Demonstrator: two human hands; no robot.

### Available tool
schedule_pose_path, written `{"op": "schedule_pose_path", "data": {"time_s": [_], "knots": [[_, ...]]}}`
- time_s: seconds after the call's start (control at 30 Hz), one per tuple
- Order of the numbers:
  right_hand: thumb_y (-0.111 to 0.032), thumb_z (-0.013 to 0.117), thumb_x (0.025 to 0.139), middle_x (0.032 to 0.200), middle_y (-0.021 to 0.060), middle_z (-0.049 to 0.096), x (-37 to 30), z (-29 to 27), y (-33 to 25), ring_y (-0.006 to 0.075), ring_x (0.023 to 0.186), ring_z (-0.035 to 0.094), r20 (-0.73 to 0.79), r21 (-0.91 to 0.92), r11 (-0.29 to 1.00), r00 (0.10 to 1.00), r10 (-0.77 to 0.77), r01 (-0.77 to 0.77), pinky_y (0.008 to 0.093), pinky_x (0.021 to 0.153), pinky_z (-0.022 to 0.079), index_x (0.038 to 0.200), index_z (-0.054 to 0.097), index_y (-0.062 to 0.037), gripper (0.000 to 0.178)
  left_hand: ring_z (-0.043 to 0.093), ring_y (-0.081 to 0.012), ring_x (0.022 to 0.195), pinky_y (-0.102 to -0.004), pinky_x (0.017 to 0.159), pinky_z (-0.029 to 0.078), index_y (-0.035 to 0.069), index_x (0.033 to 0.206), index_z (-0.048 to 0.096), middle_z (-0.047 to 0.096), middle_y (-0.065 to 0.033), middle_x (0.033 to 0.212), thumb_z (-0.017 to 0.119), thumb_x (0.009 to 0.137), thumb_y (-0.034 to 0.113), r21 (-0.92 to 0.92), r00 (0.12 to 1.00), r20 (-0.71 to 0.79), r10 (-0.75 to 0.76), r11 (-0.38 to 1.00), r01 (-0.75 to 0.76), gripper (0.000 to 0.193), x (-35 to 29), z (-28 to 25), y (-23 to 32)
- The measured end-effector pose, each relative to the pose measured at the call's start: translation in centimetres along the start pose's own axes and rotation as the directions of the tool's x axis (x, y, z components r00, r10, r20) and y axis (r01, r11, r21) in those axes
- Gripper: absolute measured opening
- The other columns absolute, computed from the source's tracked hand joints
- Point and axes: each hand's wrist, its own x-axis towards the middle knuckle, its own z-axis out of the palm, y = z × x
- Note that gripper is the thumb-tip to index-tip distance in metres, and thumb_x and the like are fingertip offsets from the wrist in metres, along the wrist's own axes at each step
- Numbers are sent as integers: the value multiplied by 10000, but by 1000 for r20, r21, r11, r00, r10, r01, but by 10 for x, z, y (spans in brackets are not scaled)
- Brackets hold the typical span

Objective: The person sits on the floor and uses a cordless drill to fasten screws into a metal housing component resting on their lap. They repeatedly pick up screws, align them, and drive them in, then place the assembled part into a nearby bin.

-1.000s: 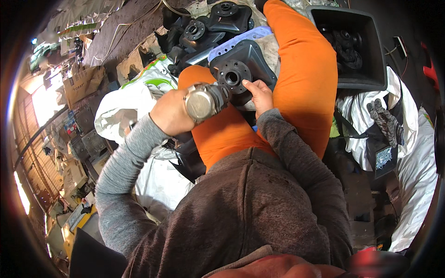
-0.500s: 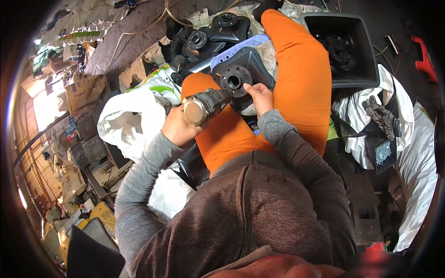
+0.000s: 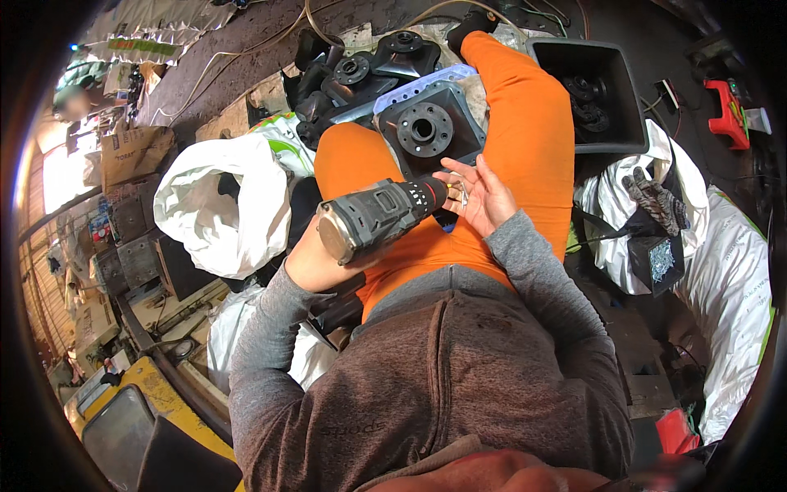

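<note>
My left hand (image 3: 316, 261) is wrapped round a cordless drill (image 3: 369, 220), its chuck pointing right toward my other hand. Palm up and fingers bent, my right hand (image 3: 494, 203) holds a few small shiny screws (image 3: 464, 197) near the chuck tip. Just beyond both hands, a square black plastic base (image 3: 469, 131) lies between my legs. On top of it sits a round black flange (image 3: 437, 146) with a ring of holes and a central hole. A pale lilac perforated plastic piece (image 3: 399, 95) shows behind the base.
More black flanged bases (image 3: 406, 56) are piled beyond my left knee. A black bin (image 3: 631, 90) with dark round parts stands at right. Below it, a glove (image 3: 656, 199) and a pouch of screws (image 3: 661, 261) lie by white sacks. An open white sack (image 3: 193, 205) stands left.
The drill has come away from the flange and swung toward my right hand. My right hand has left the flange rim, moved nearer my body and turned palm up, showing screws.
</note>
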Motion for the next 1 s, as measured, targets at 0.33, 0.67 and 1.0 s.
{"op": "schedule_pose_path", "data": {"time_s": [0.33,0.67,1.0], "knots": [[-310,481,980,1100,137,628,-1,1,-4,182,961,630,53,9,1000,999,-9,8,321,826,553,1269,502,-5,421,632,-208,884,-339,792,507,18,1090,616,659,-88,999,743,737,76,131,993,-2,119,984,-118,380,-7,-8,-15],[-58,576,921,1006,107,658,3,5,-5,155,859,672,-41,74,996,998,45,-42,277,760,609,1131,585,12,221,624,-252,963,-363,867,488,18,1142,588,639,-118,1074,743,721,93,95,1000,-11,21,995,-20,455,-11,-15,-17],[-87,592,919,964,90,660,12,3,-3,136,805,679,-83,52,995,993,88,-84,253,721,609,1092,595,3,195,618,-299,1044,-356,917,485,22,1262,517,617,-165,1152,751,694,133,146,999,-47,26,989,-19,624,-3,-13,-15]]}}
